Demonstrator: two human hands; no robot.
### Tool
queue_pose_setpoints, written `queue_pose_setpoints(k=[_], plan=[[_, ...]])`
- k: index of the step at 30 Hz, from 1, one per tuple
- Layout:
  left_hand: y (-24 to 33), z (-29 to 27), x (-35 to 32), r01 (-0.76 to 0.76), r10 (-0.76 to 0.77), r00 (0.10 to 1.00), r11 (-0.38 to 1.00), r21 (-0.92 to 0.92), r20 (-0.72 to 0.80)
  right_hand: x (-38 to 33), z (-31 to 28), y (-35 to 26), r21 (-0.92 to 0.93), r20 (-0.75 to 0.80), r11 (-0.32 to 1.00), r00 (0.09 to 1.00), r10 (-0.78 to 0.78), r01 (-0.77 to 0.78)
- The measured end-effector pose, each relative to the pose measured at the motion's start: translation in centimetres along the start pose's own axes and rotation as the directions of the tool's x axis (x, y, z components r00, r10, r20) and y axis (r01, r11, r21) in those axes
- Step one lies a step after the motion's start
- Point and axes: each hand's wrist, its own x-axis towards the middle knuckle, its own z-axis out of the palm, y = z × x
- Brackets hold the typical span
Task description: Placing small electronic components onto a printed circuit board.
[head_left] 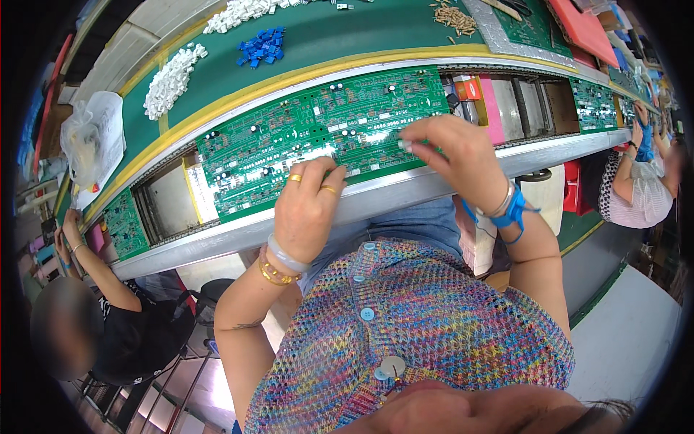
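Observation:
A large green circuit board (238,195), dotted with small components, lies on the rail track in front of me. My right hand (459,150) is just above its right half, thumb and fingers pinched on a small white connector (405,145). Over the board's near middle, my left hand (309,206) is closed, its fingers bent down to the board surface. Whatever its fingertips hold, if anything, is hidden beneath them. White and dark round components stand on the board around both hands.
Beyond the rail, a green bench (347,32) carries piles of white connectors (173,81), blue components (262,48) and small brown parts (455,20). A plastic bag (81,141) lies at the left. Other boards (124,224) sit along the track, with co-workers at both sides.

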Motion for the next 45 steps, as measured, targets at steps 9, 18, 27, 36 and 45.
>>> queue_pose_setpoints(k=[9,18,27,36,45], plan=[[-0.9,-3.0,0.1,0.056,-0.056,0.998,0.998,0.008,-0.041,-1.3,2.3,0.8,-0.18,0.04,0.969,0.985,-0.165,0.17],[-1.9,-3.8,-0.4,0.122,-0.121,0.992,0.992,0.023,-0.033,-0.6,1.6,0.6,-0.158,0.102,0.958,0.969,-0.224,0.238],[-14.1,-6.1,8.8,0.227,-0.22,0.967,0.973,0.043,-0.129,12.5,1.6,0.4,-0.134,0.009,0.976,0.986,-0.169,0.169],[-19.3,-3.0,15.7,-0.053,0.112,0.972,0.961,0.27,-0.208,24.5,9.0,5.0,-0.309,-0.121,0.947,0.984,-0.129,0.086],[-19.9,-2.4,16.7,-0.086,0.154,0.977,0.918,0.386,-0.149,25.4,10.3,4.4,-0.53,-0.062,0.844,0.989,-0.132,0.079]])
